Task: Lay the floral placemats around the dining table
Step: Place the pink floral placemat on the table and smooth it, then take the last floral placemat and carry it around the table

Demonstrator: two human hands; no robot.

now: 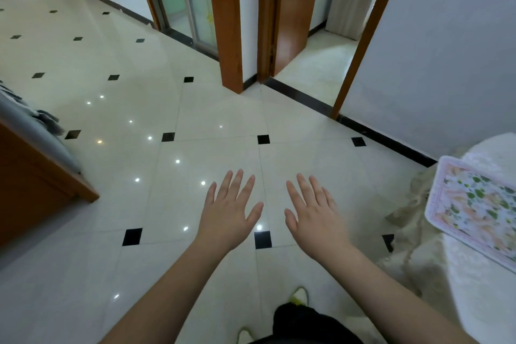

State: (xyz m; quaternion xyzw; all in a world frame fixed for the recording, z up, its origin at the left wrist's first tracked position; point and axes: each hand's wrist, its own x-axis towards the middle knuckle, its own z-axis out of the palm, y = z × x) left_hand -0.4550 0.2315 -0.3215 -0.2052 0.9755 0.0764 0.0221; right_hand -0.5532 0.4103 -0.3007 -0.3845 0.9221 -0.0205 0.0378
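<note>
Two bare hands hang over the tiled floor [195, 120], so start with the biggest thing and work down. That pale floor with its small black diamonds fills everything ahead of your fingertips and beneath them. Off to the right of your right fingers stands the dining table [480, 301], draped in a cream lace cloth that spills to the floor; only its near edge shows. On it, to the right of your right little finger and well apart from it, lies one floral placemat [474, 209], flat, with a pink border and green leaf print, its corner close to the table's rim. Whether more mats lie further round, you cannot tell from this view.

Your left hand [227, 212] and right hand [312, 215] are both palm down, fingers straight and spread wide, holding nothing, side by side with the thumbs near each other.

To do this step well, I judge you should turn right toward the table, find the remaining mats, and set each one square to the edge, evenly spaced, smoothing it flat so the lace beneath does not bunch.

No container shows anywhere.
</note>
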